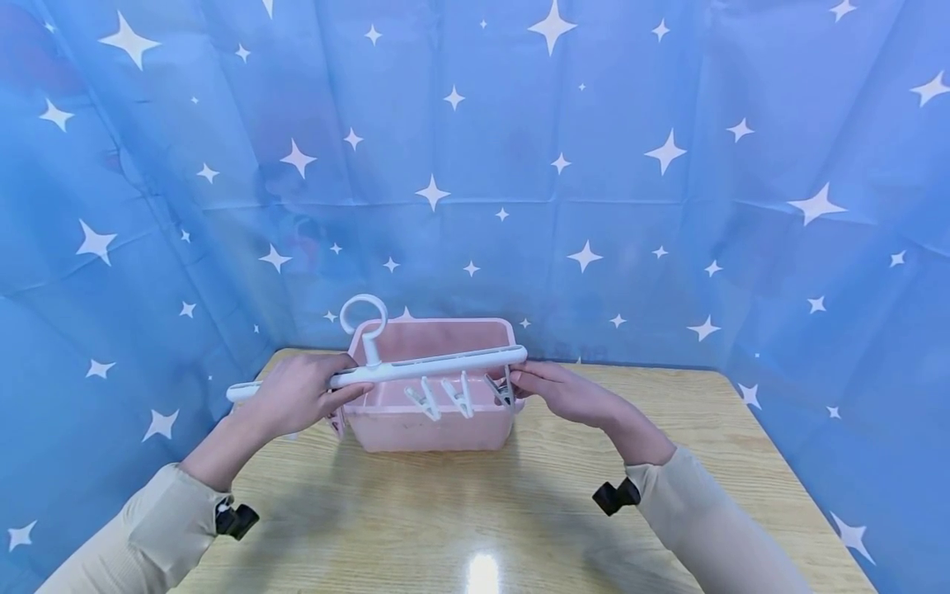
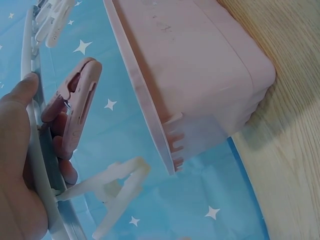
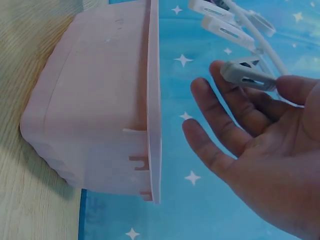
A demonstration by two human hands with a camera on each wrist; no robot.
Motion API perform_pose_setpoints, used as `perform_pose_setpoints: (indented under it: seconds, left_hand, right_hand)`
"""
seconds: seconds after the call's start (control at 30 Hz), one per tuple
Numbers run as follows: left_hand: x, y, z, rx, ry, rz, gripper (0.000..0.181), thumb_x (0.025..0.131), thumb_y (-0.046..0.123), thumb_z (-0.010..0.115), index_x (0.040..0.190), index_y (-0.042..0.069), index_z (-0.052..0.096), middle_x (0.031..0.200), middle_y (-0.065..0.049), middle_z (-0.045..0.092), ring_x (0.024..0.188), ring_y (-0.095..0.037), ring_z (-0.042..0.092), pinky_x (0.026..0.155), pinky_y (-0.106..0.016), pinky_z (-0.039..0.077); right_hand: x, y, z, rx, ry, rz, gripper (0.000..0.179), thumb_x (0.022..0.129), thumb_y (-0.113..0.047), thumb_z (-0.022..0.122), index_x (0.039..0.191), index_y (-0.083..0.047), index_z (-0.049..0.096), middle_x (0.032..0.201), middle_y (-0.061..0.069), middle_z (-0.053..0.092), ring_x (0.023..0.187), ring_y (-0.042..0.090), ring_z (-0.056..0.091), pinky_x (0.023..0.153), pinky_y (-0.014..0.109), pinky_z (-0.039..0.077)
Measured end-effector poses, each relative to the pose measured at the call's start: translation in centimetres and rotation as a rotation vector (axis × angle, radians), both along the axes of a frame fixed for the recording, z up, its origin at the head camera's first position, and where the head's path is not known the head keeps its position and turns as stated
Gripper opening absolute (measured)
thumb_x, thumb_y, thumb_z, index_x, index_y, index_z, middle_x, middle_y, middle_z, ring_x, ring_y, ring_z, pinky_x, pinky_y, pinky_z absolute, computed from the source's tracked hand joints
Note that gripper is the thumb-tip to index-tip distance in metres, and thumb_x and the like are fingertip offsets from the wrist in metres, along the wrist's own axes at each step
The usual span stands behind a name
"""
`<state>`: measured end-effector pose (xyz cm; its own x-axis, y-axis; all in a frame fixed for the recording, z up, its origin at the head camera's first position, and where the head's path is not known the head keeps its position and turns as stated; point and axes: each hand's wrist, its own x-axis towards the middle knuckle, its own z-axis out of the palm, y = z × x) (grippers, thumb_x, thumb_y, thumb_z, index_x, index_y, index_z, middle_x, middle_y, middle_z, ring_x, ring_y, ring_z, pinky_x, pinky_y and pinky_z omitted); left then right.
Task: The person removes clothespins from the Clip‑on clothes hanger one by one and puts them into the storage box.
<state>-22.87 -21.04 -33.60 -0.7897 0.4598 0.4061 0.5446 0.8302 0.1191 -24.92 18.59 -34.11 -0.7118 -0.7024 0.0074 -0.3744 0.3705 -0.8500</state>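
Observation:
My left hand (image 1: 300,389) grips the white bar of a clip hanger (image 1: 445,362), thumb in front and fingers behind. The bar slants up to the right above a pink plastic basin (image 1: 430,431), its round hook standing upright. Below the bar hang several clothespins: white ones (image 1: 458,396), a pink clothespin (image 2: 75,102) beside my left fingers, and a grey clothespin (image 3: 247,75) near the right end. With thumb and index finger, my right hand (image 1: 567,394) pinches the grey clothespin; its other fingers (image 3: 215,107) are spread loosely.
The basin stands towards the back of a light wooden table (image 1: 416,520). A blue curtain with white stars (image 1: 475,165) surrounds the table at the back and sides. A small black device (image 1: 616,497) sits at each wrist.

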Motion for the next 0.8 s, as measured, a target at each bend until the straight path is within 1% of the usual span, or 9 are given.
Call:
perform_pose_setpoints:
  seconds: [0.1,0.2,0.3,0.4,0.47,0.57,0.63,0.7,0.8]
  left_hand:
    - [0.03,-0.02,0.08,-0.003,0.028,-0.004,0.024,0.091,0.048,0.069,0.093,0.024,0.07,0.062,0.018,0.05,0.055,0.001,0.044,0.052,-0.022,0.036]
    - [0.08,-0.1,0.19,-0.009,0.063,-0.008,0.022,0.091,0.047,0.07,0.091,0.025,0.069,0.062,0.018,0.049,0.054,0.001,0.044,0.052,-0.022,0.036]
    - [0.11,-0.15,0.28,-0.016,0.093,-0.007,0.02,0.09,0.046,0.071,0.09,0.026,0.069,0.061,0.019,0.048,0.054,0.0,0.044,0.051,-0.022,0.035]
    - [0.15,-0.2,0.36,-0.019,0.113,-0.006,0.019,0.089,0.045,0.072,0.088,0.026,0.069,0.059,0.019,0.047,0.053,0.0,0.044,0.051,-0.023,0.034]
    - [0.17,-0.21,0.4,-0.019,0.117,-0.005,0.019,0.089,0.045,0.072,0.088,0.026,0.068,0.059,0.019,0.046,0.053,0.0,0.043,0.051,-0.023,0.034]
    - [0.17,-0.22,0.5,-0.013,0.112,-0.008,0.019,0.089,0.045,0.072,0.087,0.026,0.068,0.058,0.02,0.044,0.052,0.001,0.043,0.051,-0.023,0.035]
    - [0.19,-0.21,0.59,-0.011,0.107,-0.01,0.019,0.09,0.044,0.072,0.087,0.026,0.067,0.058,0.02,0.044,0.052,0.001,0.042,0.051,-0.023,0.035]
    - [0.2,-0.21,0.69,-0.01,0.104,-0.014,0.019,0.09,0.044,0.071,0.088,0.025,0.067,0.058,0.019,0.044,0.053,0.001,0.042,0.051,-0.023,0.035]
    - [0.21,-0.2,0.81,-0.01,0.099,-0.021,0.019,0.09,0.043,0.071,0.089,0.024,0.067,0.059,0.019,0.045,0.054,0.001,0.043,0.052,-0.024,0.036]
  right_hand:
    - [0.0,0.1,0.01,-0.004,-0.006,0.005,0.054,0.111,-0.036,0.029,0.148,0.0,0.042,0.139,0.018,0.056,0.127,0.033,0.055,0.111,0.057,0.039]
    - [-0.04,0.18,0.01,-0.029,-0.024,0.028,0.054,0.111,-0.036,0.026,0.148,-0.001,0.043,0.134,0.02,0.058,0.124,0.03,0.056,0.11,0.053,0.04]
    - [-0.1,0.24,0.03,-0.055,-0.036,0.066,0.054,0.111,-0.036,0.025,0.149,-0.002,0.043,0.137,0.019,0.057,0.123,0.026,0.056,0.109,0.046,0.042]
    - [-0.06,0.24,0.09,-0.072,-0.055,0.085,0.053,0.111,-0.037,0.026,0.149,-0.004,0.043,0.146,0.014,0.054,0.128,0.027,0.054,0.108,0.039,0.043]
    - [0.0,0.23,0.17,-0.078,-0.059,0.088,0.054,0.111,-0.037,0.025,0.15,-0.003,0.042,0.148,0.015,0.052,0.131,0.03,0.052,0.108,0.037,0.043]
    - [0.08,0.18,0.24,-0.084,-0.072,0.066,0.054,0.11,-0.037,0.026,0.148,-0.002,0.044,0.147,0.015,0.053,0.13,0.024,0.054,0.106,0.035,0.044]
    - [0.05,0.08,0.26,-0.093,-0.081,0.064,0.054,0.11,-0.038,0.026,0.144,0.0,0.046,0.14,0.017,0.057,0.126,0.021,0.055,0.104,0.035,0.044]
    - [0.05,0.06,0.24,-0.1,-0.097,0.056,0.055,0.11,-0.04,0.028,0.142,0.0,0.047,0.136,0.014,0.058,0.123,0.015,0.055,0.103,0.032,0.043]
    - [0.03,0.1,0.2,-0.123,-0.125,0.067,0.055,0.109,-0.04,0.031,0.142,0.003,0.044,0.134,0.016,0.056,0.122,0.017,0.052,0.103,0.032,0.041]
